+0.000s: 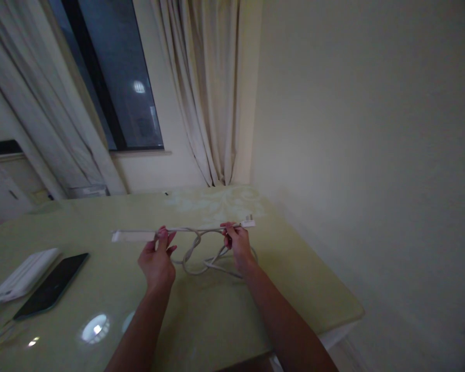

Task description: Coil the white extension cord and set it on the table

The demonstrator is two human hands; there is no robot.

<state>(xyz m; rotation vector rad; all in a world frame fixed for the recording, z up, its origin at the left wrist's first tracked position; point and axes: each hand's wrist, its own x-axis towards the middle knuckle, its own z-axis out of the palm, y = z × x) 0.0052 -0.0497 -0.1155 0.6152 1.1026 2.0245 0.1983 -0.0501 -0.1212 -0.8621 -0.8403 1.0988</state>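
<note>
A white power cord (pixel 191 253) is stretched between my two hands above the table, with loose, tangled loops hanging below it. My left hand (pixel 158 263) pinches the cord between thumb and fingers. Just beyond that hand lies a long white bar, seemingly a power strip (pixel 134 236), partly hidden by the fingers. My right hand (pixel 238 245) grips the cord close to its white plug (pixel 248 223), whose prongs point up and away. Some of the loops pass behind my right wrist.
The pale green, glossy table (pixel 294 289) reaches to the wall on the right. At its left side lie a dark phone (pixel 52 287) and a white object (pixel 25 274) with a cable. Curtains (pixel 205 93) and a window (pixel 120 77) stand behind.
</note>
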